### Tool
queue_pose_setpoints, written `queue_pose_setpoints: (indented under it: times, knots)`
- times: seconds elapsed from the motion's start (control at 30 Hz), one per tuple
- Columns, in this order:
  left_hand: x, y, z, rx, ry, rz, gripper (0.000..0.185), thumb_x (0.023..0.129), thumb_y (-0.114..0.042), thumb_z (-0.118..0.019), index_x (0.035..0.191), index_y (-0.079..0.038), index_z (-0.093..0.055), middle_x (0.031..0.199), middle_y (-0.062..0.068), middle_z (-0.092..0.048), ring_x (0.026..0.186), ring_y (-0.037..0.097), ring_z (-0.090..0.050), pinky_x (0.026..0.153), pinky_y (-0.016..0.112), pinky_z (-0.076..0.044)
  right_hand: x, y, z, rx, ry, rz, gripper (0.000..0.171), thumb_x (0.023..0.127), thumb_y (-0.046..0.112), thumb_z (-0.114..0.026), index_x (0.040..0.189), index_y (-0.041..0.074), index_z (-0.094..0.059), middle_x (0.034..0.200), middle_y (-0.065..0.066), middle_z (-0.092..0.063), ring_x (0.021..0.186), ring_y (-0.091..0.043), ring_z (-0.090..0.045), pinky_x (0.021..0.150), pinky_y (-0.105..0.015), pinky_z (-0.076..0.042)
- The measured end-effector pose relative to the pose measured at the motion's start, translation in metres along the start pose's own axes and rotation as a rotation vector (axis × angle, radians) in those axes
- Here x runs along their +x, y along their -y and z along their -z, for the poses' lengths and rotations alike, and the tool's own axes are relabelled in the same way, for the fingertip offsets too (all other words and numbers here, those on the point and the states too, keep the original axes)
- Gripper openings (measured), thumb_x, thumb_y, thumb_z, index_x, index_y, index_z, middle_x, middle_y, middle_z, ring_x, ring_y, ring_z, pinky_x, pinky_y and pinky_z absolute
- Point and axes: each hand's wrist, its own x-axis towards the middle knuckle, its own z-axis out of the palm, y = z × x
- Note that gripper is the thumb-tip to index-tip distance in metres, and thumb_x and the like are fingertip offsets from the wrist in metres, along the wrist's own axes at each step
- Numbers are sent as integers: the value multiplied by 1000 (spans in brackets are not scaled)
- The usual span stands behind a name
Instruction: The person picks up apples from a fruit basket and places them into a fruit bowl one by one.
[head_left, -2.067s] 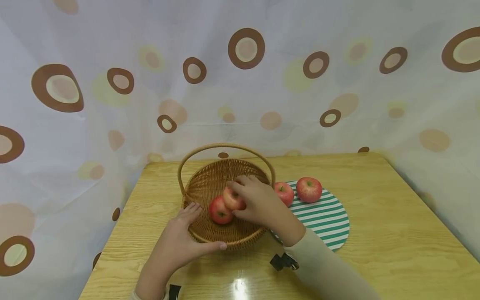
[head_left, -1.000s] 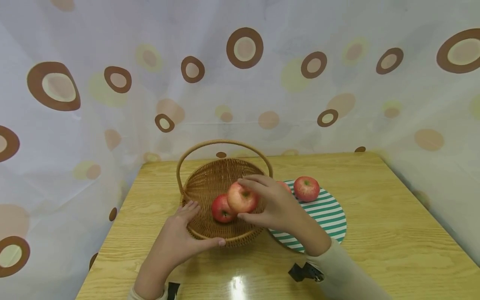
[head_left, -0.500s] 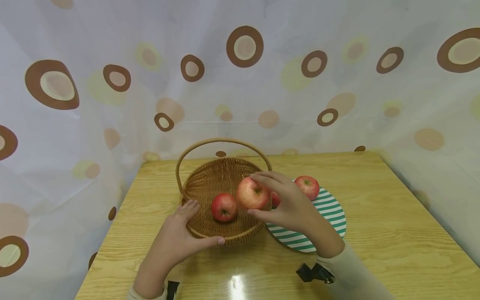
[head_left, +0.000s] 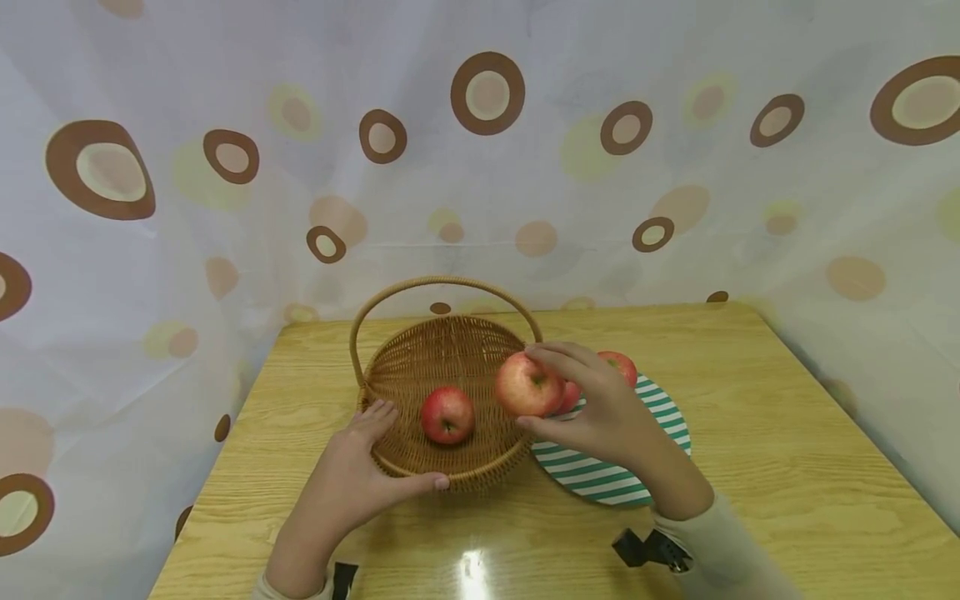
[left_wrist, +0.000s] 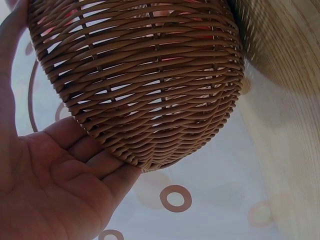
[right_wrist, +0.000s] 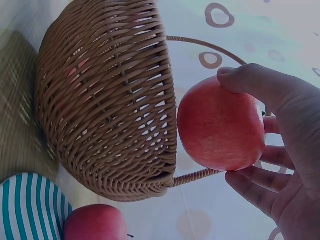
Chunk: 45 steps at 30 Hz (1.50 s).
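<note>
A brown wicker basket (head_left: pixel 427 354) with a tall arched handle stands on the table, a red apple (head_left: pixel 447 415) lying inside it. My left hand (head_left: pixel 352 479) holds the basket's near left rim; in the left wrist view its fingertips pass over the rim and out of sight. With thumb and fingers my right hand (head_left: pixel 607 421) grips another apple (head_left: pixel 519 385) above the right rim. In the right wrist view this held apple (right_wrist: pixel 220 127) is up beside the basket's opening. Behind it, a third apple (head_left: pixel 572 398) is partly hidden by the right hand.
Right of the basket lies a round mat (head_left: pixel 592 483) with green and white stripes, partly covered by the right arm. Another apple (head_left: pixel 619 365) is at its far edge. A patterned curtain (head_left: pixel 570 275) hangs behind the wooden table (head_left: pixel 787 450).
My right hand has lifted the apple from beside the other one in the basket and carried it right, to the rim. My left hand keeps its place on the basket.
</note>
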Motion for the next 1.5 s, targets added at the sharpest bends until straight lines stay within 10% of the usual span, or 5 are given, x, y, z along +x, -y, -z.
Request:
queue_pose_setpoints:
  times: [0.67, 1.03, 1.27, 1.5]
  knots:
    - [0, 2, -1, -3, 3, -4, 126, 65, -87, -81, 150, 3, -57, 162, 21, -49, 157, 41, -38, 123, 65, -37, -14, -10, 16, 4, -12, -37, 76, 71, 25, -102, 139, 12, -69, 138, -3, -69, 122, -20, -65, 84, -17, -61]
    - [-1, 2, 1, -3, 13, 3, 127, 65, -88, -79, 150, 3, -57, 162, 21, -49, 157, 41, -38, 123, 65, -37, -31, -25, 24, -3, 11, -86, 77, 72, 20, -101, 141, 12, -68, 139, -4, -67, 117, -17, -69, 81, -23, -64]
    - [0, 3, 1, 2, 10, -3, 127, 65, -90, -78, 150, 2, -57, 162, 21, -49, 157, 40, -38, 122, 66, -38, -43, -40, 28, -92, 17, -102, 75, 69, 23, -102, 136, 13, -70, 137, -2, -68, 117, -18, -69, 93, -11, -54]
    - [1, 3, 0, -3, 11, -6, 126, 65, -88, -79, 150, 2, -57, 162, 21, -48, 157, 40, -38, 122, 66, -37, -57, -55, 35, -157, 90, -176, 73, 71, 19, -100, 136, 10, -69, 135, -6, -71, 119, -26, -69, 89, -43, -64]
